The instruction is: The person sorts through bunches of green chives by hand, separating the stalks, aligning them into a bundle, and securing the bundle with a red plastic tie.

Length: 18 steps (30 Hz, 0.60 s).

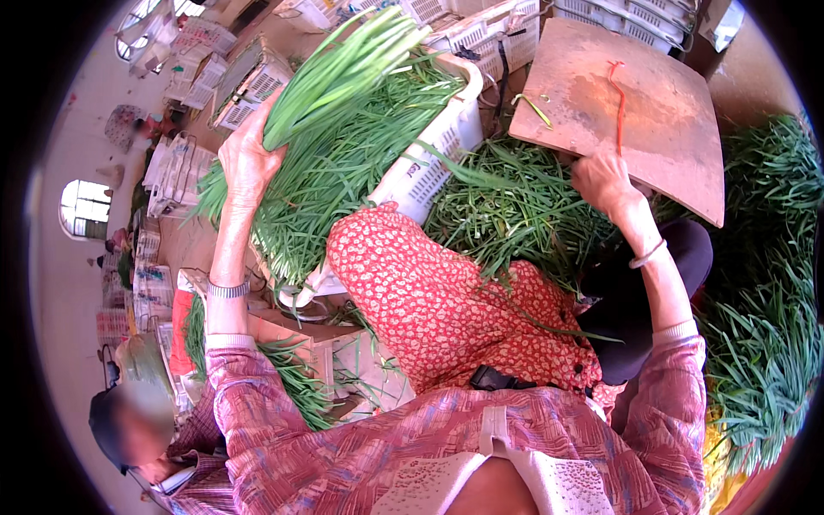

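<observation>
My left hand [254, 151] grips a thick bunch of garlic chives [341, 77], raised over a white plastic crate [428, 161] heaped with more chives [328, 167]. My right hand [605, 183] is curled at the near edge of a wooden board [676, 109]. A red tie [621, 106] lies along the board, its lower end meeting that hand. Some long green leaves [476, 175] reach toward the same hand; whether its fingers hold them or the tie is unclear. A short yellow-green leaf [535, 112] rests at the board's left side.
Loose chive leaves [515, 212] pile between crate and board, beside my red floral apron [438, 296]. Tied chive bundles [759, 380] stand at right. A person in a dark cap [132, 425] is close at lower left. Stacked white crates [180, 174] line the left side.
</observation>
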Each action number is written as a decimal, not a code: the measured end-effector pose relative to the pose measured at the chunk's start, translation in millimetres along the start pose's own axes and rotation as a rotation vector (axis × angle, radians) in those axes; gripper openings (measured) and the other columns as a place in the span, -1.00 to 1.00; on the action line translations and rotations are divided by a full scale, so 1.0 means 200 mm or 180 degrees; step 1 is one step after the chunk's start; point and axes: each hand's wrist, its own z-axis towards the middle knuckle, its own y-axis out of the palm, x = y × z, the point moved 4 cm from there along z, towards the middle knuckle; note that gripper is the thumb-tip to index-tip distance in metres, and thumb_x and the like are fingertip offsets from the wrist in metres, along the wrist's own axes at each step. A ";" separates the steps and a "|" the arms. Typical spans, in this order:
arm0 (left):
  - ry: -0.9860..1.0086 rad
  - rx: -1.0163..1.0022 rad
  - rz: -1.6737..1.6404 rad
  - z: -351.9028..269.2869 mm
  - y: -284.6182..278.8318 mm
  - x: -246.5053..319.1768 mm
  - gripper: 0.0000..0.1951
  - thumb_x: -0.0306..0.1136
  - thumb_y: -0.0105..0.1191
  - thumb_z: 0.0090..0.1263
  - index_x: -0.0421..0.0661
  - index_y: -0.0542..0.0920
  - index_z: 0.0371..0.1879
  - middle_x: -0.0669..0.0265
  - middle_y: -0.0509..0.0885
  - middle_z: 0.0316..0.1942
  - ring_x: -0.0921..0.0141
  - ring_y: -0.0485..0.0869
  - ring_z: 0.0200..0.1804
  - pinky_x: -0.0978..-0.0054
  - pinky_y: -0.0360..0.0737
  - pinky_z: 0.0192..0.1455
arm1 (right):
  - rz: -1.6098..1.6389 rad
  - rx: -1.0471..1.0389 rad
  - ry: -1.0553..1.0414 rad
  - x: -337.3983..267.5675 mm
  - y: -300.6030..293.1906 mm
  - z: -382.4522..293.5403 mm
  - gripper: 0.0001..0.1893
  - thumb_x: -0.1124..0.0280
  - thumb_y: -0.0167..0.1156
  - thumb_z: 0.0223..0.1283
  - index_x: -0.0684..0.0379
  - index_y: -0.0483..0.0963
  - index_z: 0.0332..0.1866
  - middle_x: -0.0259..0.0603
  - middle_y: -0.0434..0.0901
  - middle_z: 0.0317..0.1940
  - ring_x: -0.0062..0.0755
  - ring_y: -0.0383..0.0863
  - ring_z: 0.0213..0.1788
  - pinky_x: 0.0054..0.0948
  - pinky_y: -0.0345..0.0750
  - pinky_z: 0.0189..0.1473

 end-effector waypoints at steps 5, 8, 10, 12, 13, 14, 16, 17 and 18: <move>0.0563 -0.0291 0.1193 0.00 -0.01 0.08 0.00 -0.62 0.28 -0.19 0.47 0.37 0.38 0.35 0.45 -0.50 0.27 0.60 -0.42 0.27 0.56 -0.34 | 0.1128 0.1390 -0.0326 -0.14 -0.40 -0.12 -0.80 0.21 0.25 0.23 0.10 0.64 -0.19 -0.07 0.61 -0.31 -0.02 0.67 -0.24 -0.17 0.60 -0.20; 0.0783 -0.0283 0.1263 0.00 0.04 0.18 0.04 -0.66 0.24 -0.22 0.49 0.34 0.40 0.35 0.37 -0.52 0.31 0.57 -0.44 0.29 0.55 -0.37 | 0.2011 0.2607 -0.0897 -0.32 -0.76 -0.09 -0.85 0.29 0.18 0.30 0.12 0.60 -0.23 -0.12 0.57 -0.38 -0.02 0.64 -0.30 -0.17 0.56 -0.25; 0.0877 -0.0356 0.1323 -0.01 0.06 0.24 0.04 -0.67 0.21 -0.20 0.48 0.34 0.41 0.36 0.38 -0.50 0.33 0.56 -0.44 0.33 0.55 -0.38 | 0.1740 0.2978 -0.0890 -0.43 -0.86 -0.07 -0.81 0.23 0.18 0.29 0.11 0.63 -0.25 -0.14 0.58 -0.39 -0.06 0.65 -0.29 -0.15 0.57 -0.23; 0.0994 -0.0310 0.1334 0.01 0.07 0.31 0.06 -0.68 0.22 -0.25 0.47 0.35 0.40 0.36 0.37 -0.51 0.32 0.55 -0.45 0.32 0.55 -0.37 | 0.1550 0.3020 -0.0834 -0.45 -0.85 0.04 -0.74 0.14 0.19 0.26 0.11 0.66 -0.29 -0.14 0.60 -0.40 -0.07 0.67 -0.28 -0.14 0.59 -0.21; 0.1096 -0.0261 0.1365 0.02 0.06 0.34 0.09 -0.69 0.23 -0.31 0.46 0.36 0.40 0.35 0.35 -0.53 0.31 0.54 -0.45 0.32 0.56 -0.36 | 0.1422 0.2884 -0.0708 -0.45 -0.83 0.08 -0.70 0.09 0.20 0.24 0.11 0.67 -0.32 -0.14 0.61 -0.40 -0.07 0.68 -0.28 -0.14 0.60 -0.19; 0.1169 -0.0220 0.1301 0.02 0.06 0.36 0.08 -0.69 0.23 -0.30 0.45 0.36 0.40 0.35 0.36 -0.52 0.31 0.54 -0.45 0.31 0.55 -0.37 | 0.1384 0.2628 -0.0576 -0.45 -0.82 0.11 -0.64 0.03 0.18 0.27 0.14 0.67 -0.24 -0.11 0.65 -0.40 -0.03 0.67 -0.30 -0.12 0.58 -0.21; 0.1223 -0.0225 0.1338 0.03 0.07 0.39 0.06 -0.68 0.22 -0.23 0.47 0.34 0.41 0.37 0.38 -0.51 0.35 0.54 -0.46 0.35 0.54 -0.37 | 0.1538 0.2256 -0.0458 -0.48 -0.78 0.17 -0.61 -0.01 0.19 0.25 0.14 0.68 -0.25 -0.08 0.67 -0.41 -0.03 0.68 -0.28 -0.13 0.59 -0.19; 0.1271 -0.0223 0.1380 0.03 0.07 0.41 0.03 -0.67 0.21 -0.16 0.49 0.32 0.42 0.39 0.39 -0.49 0.38 0.53 -0.46 0.39 0.54 -0.38 | 0.1682 0.1888 -0.0348 -0.48 -0.76 0.20 -0.58 -0.05 0.19 0.23 0.14 0.68 -0.26 -0.05 0.69 -0.41 -0.04 0.69 -0.27 -0.14 0.60 -0.17; 0.1275 -0.0224 0.1373 0.03 0.07 0.43 0.03 -0.67 0.21 -0.16 0.49 0.32 0.42 0.39 0.39 -0.49 0.38 0.53 -0.46 0.39 0.54 -0.38 | 0.1866 0.1921 -0.0404 -0.48 -0.74 0.22 -0.57 -0.06 0.18 0.22 0.14 0.69 -0.25 -0.04 0.70 -0.40 -0.04 0.71 -0.26 -0.15 0.60 -0.14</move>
